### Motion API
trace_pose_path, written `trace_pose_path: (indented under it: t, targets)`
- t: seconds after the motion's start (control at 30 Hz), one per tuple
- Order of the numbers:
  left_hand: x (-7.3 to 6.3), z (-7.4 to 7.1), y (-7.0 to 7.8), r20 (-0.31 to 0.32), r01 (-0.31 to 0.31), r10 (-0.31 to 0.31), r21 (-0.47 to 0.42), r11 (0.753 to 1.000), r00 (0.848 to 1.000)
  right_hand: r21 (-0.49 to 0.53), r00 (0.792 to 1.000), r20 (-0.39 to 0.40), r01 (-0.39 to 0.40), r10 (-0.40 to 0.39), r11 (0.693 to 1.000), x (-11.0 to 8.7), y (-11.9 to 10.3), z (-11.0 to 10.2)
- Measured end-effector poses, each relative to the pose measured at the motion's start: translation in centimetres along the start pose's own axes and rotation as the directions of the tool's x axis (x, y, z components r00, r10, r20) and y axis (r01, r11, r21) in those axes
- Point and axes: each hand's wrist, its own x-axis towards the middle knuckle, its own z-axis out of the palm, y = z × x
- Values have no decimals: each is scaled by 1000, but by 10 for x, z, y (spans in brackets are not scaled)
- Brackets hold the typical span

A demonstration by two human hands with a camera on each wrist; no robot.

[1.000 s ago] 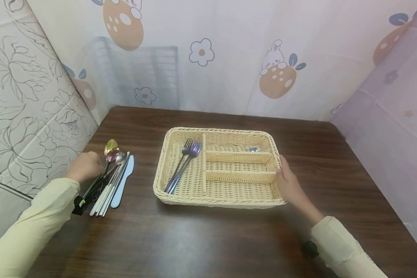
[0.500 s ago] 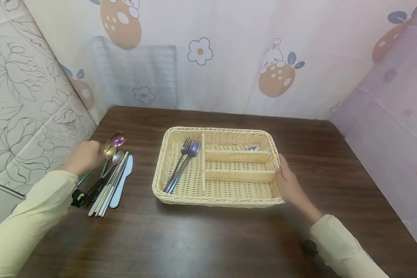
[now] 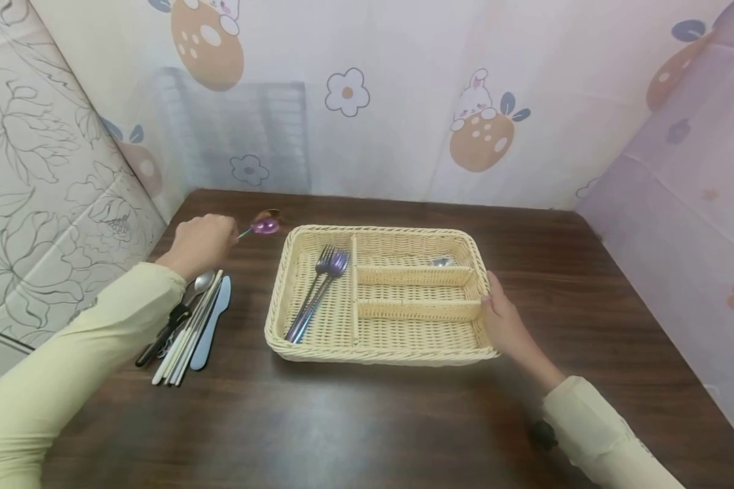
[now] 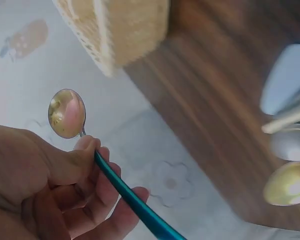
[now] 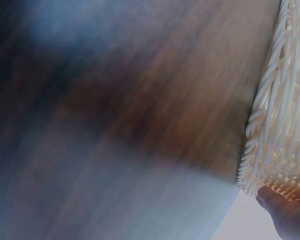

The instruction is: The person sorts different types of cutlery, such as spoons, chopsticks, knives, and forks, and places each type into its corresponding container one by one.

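One basket (image 3: 382, 356), four compartments (image 3: 422, 336), two forks (image 3: 319, 298), one knife (image 3: 211, 324), two hands (image 3: 203, 242).

The pale-blue flat knife (image 3: 211, 329) lies on the brown wooden table (image 3: 342, 421), left of the rectangular cream wicker basket (image 3: 379, 354). Two dark slender metal forks (image 3: 317, 299) lie in the basket's left compartment, one rounded silver utensil (image 3: 443, 261) in the rear-right.

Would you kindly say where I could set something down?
Brown wooden tabletop lies bare in front of the rectangular cream wicker basket and right of the right hand. Slim silver, black and pale cutlery crowds the left side.
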Motion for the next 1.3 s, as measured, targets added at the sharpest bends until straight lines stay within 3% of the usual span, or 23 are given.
trace_pose_path:
  t: [0.2,0.5,0.63,0.87,1.07,1.3]
  targets:
    - [20,-6,31,0,-101,101,94,990,995,3,1000,-2,-1,1,1000,-1,-2,2]
    - [49,-9,77,46,-235,231,175,956,972,-15,1000,-25,12,-12,1000,-5,2,2]
    - [63,-2,98,82,-288,276,204,936,958,-9,1000,-28,6,-6,1000,-6,2,1]
    - [85,11,132,87,-355,345,215,910,935,2,999,-35,-8,8,1000,-6,0,4]
    - [95,18,152,81,-399,391,217,891,917,9,999,-33,3,-3,1000,1,-2,14]
    - [106,31,185,128,-449,431,225,865,893,-15,999,-43,10,-11,1000,3,-3,19]
